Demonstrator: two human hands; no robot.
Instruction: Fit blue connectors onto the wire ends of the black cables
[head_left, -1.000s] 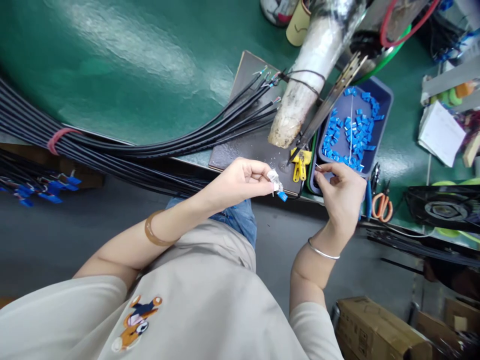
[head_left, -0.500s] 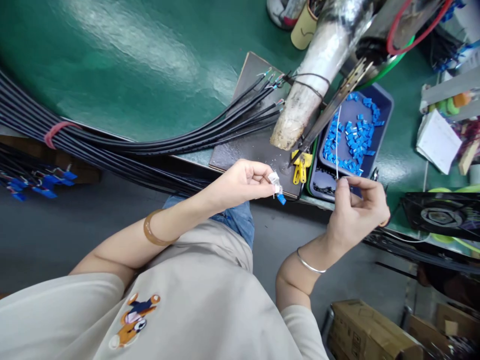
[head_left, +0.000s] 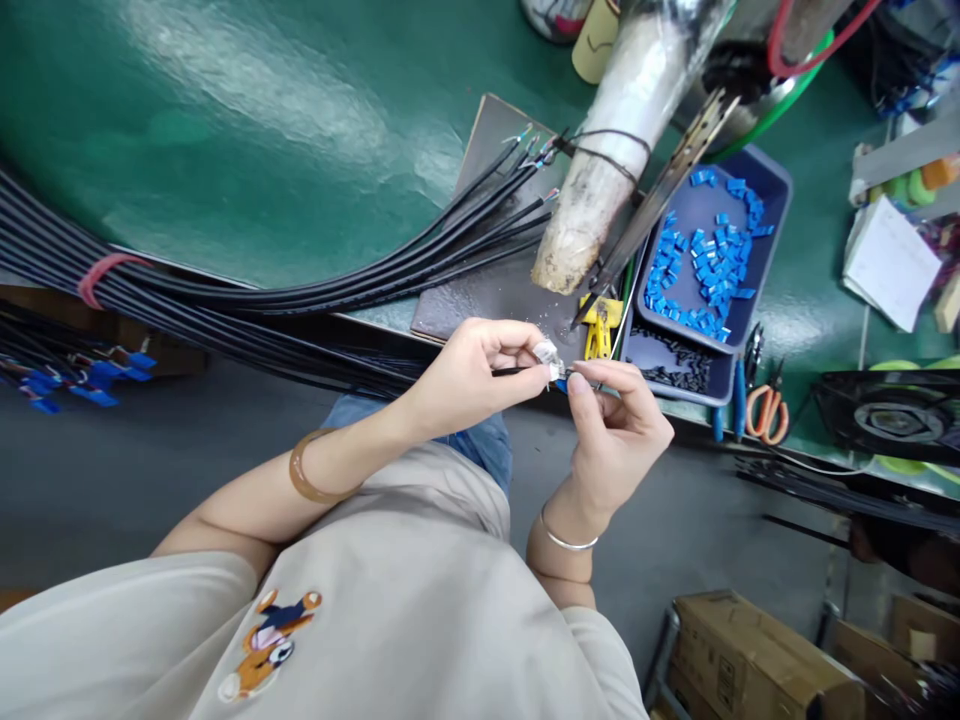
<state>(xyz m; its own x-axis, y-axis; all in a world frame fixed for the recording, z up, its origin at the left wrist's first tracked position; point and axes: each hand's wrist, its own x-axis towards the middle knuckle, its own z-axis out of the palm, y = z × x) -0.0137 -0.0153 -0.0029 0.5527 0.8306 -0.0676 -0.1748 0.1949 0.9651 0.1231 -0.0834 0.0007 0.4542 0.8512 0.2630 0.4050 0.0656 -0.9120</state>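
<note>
Green table, your left hand pinched shut on white wrapping by a black cable, your right hand nearly closed beside it, its hold unclear, yellow clips beyond, blue pieces in a tray rightward

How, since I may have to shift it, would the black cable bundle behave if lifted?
The bundle would probably bend and sag, perhaps springily, as its cables lie in long smooth curves. It may feel fairly heavy, with so many strands together. The red tie should keep that part gathered, but the ends fanned over the board could swing separately.
</note>
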